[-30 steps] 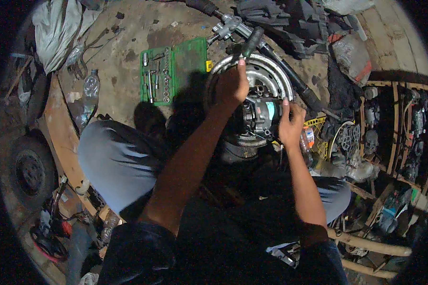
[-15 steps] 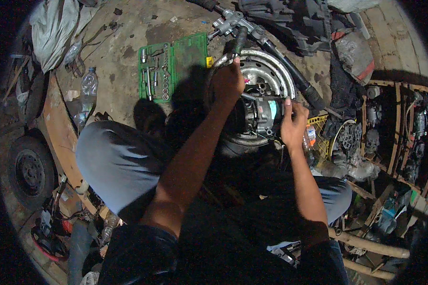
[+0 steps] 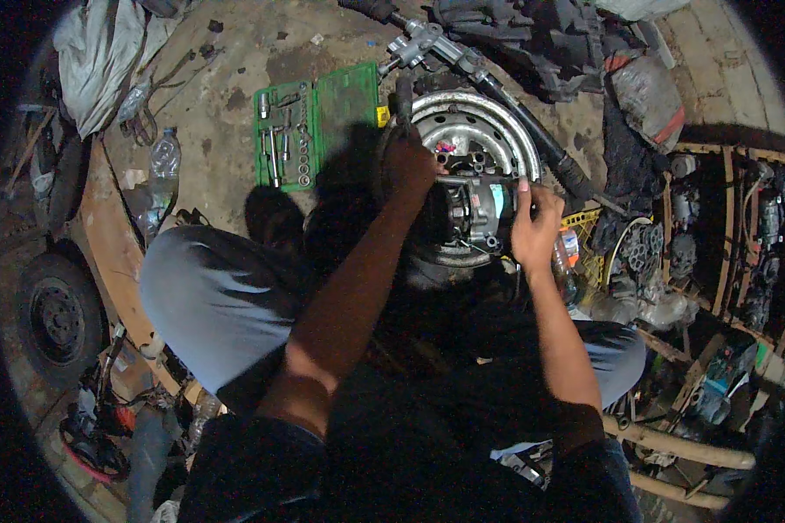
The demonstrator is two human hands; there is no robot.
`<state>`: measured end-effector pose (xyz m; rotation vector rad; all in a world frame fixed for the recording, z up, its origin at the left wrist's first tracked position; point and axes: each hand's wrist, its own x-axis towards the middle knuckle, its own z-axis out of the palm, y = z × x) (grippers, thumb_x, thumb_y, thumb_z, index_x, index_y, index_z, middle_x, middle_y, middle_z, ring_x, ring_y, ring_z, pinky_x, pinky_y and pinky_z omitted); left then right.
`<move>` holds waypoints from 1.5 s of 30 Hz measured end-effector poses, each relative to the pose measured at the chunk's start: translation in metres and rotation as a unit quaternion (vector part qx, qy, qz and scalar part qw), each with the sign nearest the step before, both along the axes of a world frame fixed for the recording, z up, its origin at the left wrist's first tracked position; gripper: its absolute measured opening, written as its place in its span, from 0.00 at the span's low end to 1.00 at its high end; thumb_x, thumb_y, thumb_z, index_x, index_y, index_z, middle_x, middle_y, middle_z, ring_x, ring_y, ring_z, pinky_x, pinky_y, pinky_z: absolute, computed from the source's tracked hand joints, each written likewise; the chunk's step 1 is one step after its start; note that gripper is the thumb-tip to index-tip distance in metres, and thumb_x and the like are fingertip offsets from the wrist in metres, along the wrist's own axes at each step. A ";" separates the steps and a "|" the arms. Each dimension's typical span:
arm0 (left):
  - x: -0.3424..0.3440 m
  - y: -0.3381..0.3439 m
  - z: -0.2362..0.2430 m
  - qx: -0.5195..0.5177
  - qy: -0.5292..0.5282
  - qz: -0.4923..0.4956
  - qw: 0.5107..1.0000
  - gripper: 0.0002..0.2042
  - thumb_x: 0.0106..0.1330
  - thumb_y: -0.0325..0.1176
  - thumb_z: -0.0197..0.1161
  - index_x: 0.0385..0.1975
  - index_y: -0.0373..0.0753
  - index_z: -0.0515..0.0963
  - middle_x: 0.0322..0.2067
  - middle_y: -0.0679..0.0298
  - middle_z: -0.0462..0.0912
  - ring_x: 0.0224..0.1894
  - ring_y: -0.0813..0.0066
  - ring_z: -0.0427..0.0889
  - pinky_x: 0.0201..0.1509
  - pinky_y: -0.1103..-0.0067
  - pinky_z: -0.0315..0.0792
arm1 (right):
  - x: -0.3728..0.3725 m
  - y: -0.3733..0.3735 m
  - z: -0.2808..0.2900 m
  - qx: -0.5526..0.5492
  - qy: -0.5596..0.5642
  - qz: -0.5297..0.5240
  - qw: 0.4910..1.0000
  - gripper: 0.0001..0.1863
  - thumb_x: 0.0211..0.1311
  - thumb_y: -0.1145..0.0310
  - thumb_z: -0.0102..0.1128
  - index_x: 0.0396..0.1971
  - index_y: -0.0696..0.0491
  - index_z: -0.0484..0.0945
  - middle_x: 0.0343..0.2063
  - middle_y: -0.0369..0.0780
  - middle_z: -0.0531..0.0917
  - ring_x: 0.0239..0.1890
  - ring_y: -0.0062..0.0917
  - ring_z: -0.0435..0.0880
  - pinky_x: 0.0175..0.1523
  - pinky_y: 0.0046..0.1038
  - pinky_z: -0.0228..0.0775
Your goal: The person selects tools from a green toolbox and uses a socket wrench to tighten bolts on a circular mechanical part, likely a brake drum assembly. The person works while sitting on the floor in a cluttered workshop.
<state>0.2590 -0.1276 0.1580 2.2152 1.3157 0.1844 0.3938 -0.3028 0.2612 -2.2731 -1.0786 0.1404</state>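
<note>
A cylindrical metal car part that looks like an air-conditioning compressor (image 3: 480, 207), with a pale blue label, rests over a silver wheel rim (image 3: 525, 139). My right hand (image 3: 536, 222) grips its right end, thumb on top and fingers curled round the side. In shadow at its left end is my left hand (image 3: 410, 164), closed round a tool with a dark handle (image 3: 404, 100). The handle sticks out past the fist, away from me; the tool's working end is hidden, so its kind cannot be told. The compressor's left end is lost in shadow.
A green socket set case (image 3: 344, 113) lies open beyond my left knee. A long steering rack (image 3: 515, 109) lies behind the rim. Plastic bottle (image 3: 163, 157) and tyre (image 3: 57, 305) are at left; a yellow crate (image 3: 584, 228) and metal parts (image 3: 641, 248) at right.
My left hand has swung the tool's handle leftward and a little down, and has gone into shadow. My right hand keeps its hold on the compressor, shifted only slightly.
</note>
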 end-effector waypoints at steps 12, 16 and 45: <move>0.001 -0.021 -0.015 0.101 0.050 0.020 0.993 0.21 0.61 0.38 0.67 0.51 0.32 0.77 0.38 0.51 0.87 0.39 0.55 0.88 0.39 0.65 0.79 | -0.002 -0.004 -0.004 -0.015 -0.011 -0.001 1.000 0.19 0.71 0.58 0.58 0.40 0.61 0.84 0.42 0.49 0.83 0.51 0.44 0.73 0.60 0.41 0.63; -0.005 -0.033 0.027 0.200 -0.077 0.092 0.972 0.13 0.69 0.38 0.60 0.38 0.32 0.82 0.33 0.51 0.86 0.36 0.56 0.87 0.38 0.66 0.78 | -0.002 -0.005 -0.001 -0.032 -0.008 -0.002 0.999 0.19 0.71 0.58 0.58 0.40 0.61 0.84 0.42 0.50 0.82 0.51 0.44 0.73 0.61 0.41 0.63; 0.002 -0.027 0.016 -0.229 -0.518 0.156 0.809 0.24 0.79 0.48 0.45 0.59 0.32 0.69 0.42 0.48 0.82 0.39 0.63 0.87 0.44 0.69 0.80 | -0.007 -0.018 -0.015 -0.078 -0.041 0.022 0.996 0.22 0.68 0.59 0.60 0.50 0.62 0.77 0.54 0.54 0.75 0.58 0.52 0.66 0.67 0.48 0.57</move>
